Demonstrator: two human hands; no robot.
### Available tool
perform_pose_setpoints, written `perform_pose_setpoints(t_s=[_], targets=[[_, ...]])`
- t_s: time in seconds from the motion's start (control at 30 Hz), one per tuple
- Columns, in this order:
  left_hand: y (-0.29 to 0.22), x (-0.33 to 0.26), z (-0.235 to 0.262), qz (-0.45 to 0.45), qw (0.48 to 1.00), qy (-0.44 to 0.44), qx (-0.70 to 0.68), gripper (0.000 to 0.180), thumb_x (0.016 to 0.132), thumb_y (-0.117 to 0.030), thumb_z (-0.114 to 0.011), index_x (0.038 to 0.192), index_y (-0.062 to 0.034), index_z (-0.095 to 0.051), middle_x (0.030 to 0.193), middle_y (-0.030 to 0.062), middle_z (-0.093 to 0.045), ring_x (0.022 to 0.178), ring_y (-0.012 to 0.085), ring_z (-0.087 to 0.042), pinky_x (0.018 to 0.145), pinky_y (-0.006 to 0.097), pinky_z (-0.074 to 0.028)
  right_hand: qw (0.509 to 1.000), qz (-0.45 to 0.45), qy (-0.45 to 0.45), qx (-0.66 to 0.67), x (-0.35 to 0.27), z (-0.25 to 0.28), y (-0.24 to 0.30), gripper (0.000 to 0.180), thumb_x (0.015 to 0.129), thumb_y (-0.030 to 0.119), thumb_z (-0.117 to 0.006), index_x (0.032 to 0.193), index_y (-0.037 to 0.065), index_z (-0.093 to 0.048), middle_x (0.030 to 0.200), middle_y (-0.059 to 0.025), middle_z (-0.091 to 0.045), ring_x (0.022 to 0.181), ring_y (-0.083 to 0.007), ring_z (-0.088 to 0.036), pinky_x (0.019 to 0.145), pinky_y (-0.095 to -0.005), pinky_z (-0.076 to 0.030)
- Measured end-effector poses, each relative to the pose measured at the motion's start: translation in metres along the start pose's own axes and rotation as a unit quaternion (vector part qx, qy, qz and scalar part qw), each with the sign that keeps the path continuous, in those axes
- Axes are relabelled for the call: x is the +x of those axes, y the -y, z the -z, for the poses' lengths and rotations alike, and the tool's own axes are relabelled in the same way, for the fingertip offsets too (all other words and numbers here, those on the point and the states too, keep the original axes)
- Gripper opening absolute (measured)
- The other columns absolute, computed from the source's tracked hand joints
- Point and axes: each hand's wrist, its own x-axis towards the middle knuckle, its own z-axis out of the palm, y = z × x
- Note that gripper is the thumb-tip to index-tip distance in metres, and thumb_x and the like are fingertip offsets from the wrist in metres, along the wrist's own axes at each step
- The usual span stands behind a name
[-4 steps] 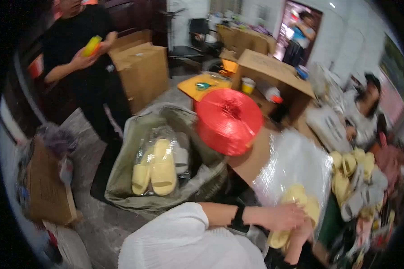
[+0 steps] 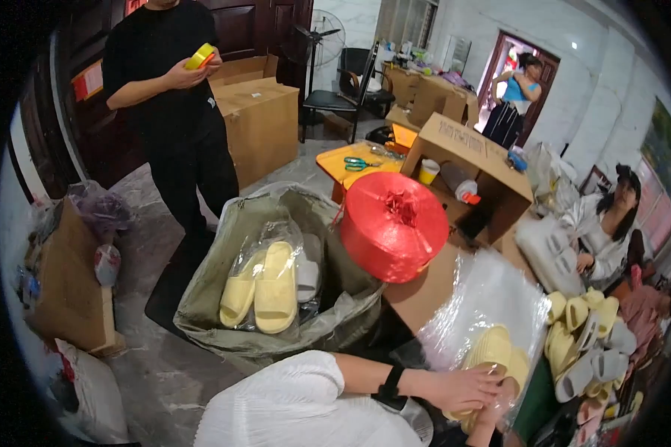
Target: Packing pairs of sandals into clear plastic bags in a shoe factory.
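Observation:
At the lower right, a pair of yellow slippers lies on a stack of clear plastic bags. My left hand, with a black band at the wrist, reaches across from the left and is closed over the near end of the slippers. My right hand grips that same end, partly under the left fingers. The hands overlap, so some fingertips are hidden. It is unclear whether this pair is inside a bag. To the left, an open woven sack holds bagged yellow slippers and grey slippers.
A red roll of plastic twine stands beyond the sack, beside a cardboard box on its side. Scissors lie on an orange surface. Loose slippers pile up at the right. One person stands at left; another sits at right.
The view has shifted, so the scene sits slightly lower and farther right. Both hands stay on the slippers, with the left fingers now lying over the right hand.

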Motion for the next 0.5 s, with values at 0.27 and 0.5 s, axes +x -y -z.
perform_pose_setpoints(t_s=[0.27, 0.5], targets=[[-0.011, 0.000, 0.033, -0.004, 0.996, 0.067, -0.052, 0.037, 0.100, -0.020, -0.045, 0.130, -0.0016, -0.056, 0.144, 0.0170, -0.047, 0.143, 0.0368, -0.028, 0.119, 0.051, -0.018, 0.970, 0.094, 0.113, -0.195, 0.103, -0.029, -0.006, 0.024, 0.095, 0.017, -0.055, 0.107, -0.003, -0.056, 0.106, -0.0183, -0.061, 0.094, -0.0306, -0.060, 0.082, -0.0415, -0.050], [-0.007, -0.028, 0.075, 0.066, 0.996, 0.035, 0.055, 0.049, 0.094, -0.028, -0.058, 0.138, -0.0063, -0.051, 0.147, 0.0168, -0.044, 0.138, 0.0396, -0.036, 0.114, 0.051, -0.027, 0.675, 0.269, -0.029, -0.686, 0.025, -0.108, 0.030, 0.038, 0.089, 0.022, -0.063, 0.122, 0.004, -0.058, 0.110, -0.0158, -0.060, 0.099, -0.0360, -0.057, 0.085, -0.0415, -0.048]])
